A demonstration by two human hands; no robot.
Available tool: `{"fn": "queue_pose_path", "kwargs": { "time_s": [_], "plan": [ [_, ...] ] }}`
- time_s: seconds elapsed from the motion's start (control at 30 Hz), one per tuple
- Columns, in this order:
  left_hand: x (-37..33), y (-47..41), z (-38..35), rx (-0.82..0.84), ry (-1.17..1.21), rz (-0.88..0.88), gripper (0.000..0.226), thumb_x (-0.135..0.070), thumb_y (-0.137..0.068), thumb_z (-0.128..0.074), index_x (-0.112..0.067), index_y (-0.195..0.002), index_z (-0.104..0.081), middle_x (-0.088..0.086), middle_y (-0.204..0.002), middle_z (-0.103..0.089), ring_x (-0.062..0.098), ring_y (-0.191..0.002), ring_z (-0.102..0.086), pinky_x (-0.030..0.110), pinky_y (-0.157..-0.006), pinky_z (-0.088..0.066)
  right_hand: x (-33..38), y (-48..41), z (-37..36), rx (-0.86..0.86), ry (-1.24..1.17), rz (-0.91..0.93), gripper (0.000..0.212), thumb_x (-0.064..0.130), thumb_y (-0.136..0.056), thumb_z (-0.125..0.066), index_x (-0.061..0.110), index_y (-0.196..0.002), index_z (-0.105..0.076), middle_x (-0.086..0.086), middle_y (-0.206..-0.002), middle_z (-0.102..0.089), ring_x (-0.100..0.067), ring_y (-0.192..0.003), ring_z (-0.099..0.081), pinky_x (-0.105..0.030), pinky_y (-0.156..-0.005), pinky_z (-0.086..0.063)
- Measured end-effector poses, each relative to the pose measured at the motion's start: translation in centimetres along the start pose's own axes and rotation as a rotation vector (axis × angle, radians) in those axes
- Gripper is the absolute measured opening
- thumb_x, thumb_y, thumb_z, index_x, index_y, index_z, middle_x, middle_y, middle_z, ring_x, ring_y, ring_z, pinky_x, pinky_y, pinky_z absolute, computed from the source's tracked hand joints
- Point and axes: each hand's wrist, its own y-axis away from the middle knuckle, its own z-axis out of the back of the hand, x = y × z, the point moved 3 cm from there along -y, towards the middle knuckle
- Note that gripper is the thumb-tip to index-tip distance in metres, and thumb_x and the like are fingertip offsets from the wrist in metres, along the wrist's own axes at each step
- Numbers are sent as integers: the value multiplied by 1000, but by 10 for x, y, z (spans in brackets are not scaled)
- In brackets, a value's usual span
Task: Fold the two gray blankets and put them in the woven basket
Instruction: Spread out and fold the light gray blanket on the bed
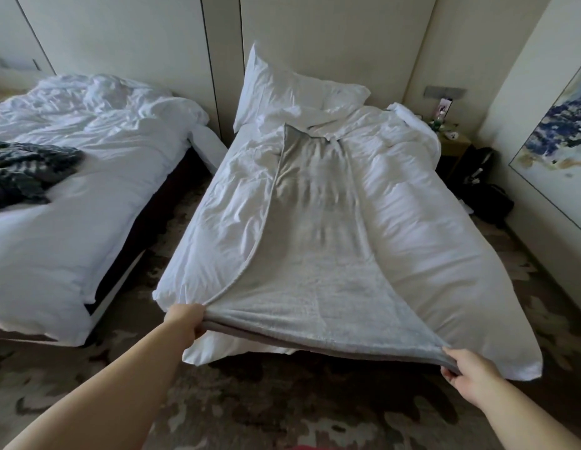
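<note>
A light gray blanket (318,241) lies lengthwise down the middle of the right bed, stretched from near the pillow to the foot. My left hand (185,319) grips its near left corner, and my right hand (467,368) pinches its near right corner; both corners are lifted just off the foot of the bed. A darker gray knitted blanket (22,170) lies crumpled on the left bed at the left edge of view. No woven basket is in view.
The right bed (445,254) has a rumpled white duvet and a pillow (282,89). The left bed (87,203) stands across a narrow carpeted gap. A nightstand (453,144) and dark bags (487,196) sit at the far right, below a wall painting (561,141).
</note>
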Motion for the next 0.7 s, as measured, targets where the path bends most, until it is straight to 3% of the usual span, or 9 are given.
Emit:
{"fn": "queue_pose_path", "kwargs": {
  "time_s": [0.17,0.3,0.37,0.5,0.7],
  "plan": [
    [-2,-15,4,126,174,110,18,0,-90,-47,-5,-73,-40,7,-58,-37,13,-20,-36,13,-27,-31,-1,8,-10,5,-83,-2,46,1,-89,-58,1,-133,-45,-15,-117,-45,-22,-75,-47,-29,-59,-42],
    [-9,-25,0,198,229,173,26,3,-91,-32,-9,-67,-32,4,-53,-26,8,-16,-24,9,-24,-23,4,12,-17,-25,-152,29,43,1,-89,-58,0,-131,-47,-17,-115,-47,-23,-76,-48,-29,-73,-45],
    [-13,-34,-3,231,263,211,28,2,-91,-28,-8,-65,-29,5,-56,-23,8,-16,-23,10,-23,-23,5,13,-20,-54,-165,37,42,2,-89,-58,0,-130,-48,-16,-108,-49,-21,-75,-47,-28,-70,-45],
    [-17,-53,-10,268,363,254,27,1,-92,-30,-7,-66,-32,4,-28,-25,10,-15,-26,11,-23,-27,8,11,-32,-84,-179,52,35,2,-90,-57,2,-124,-51,-12,-93,-49,-18,-73,-46,-26,-62,-42],
    [-19,-73,-26,259,435,308,22,0,-93,-38,-4,-71,-39,10,-53,-39,12,-21,-35,15,-26,-38,14,-9,-62,-32,-174,8,11,3,-95,-47,8,-105,-51,-9,-82,-47,-17,-68,-45,-24,-58,-38]
  ]
}}
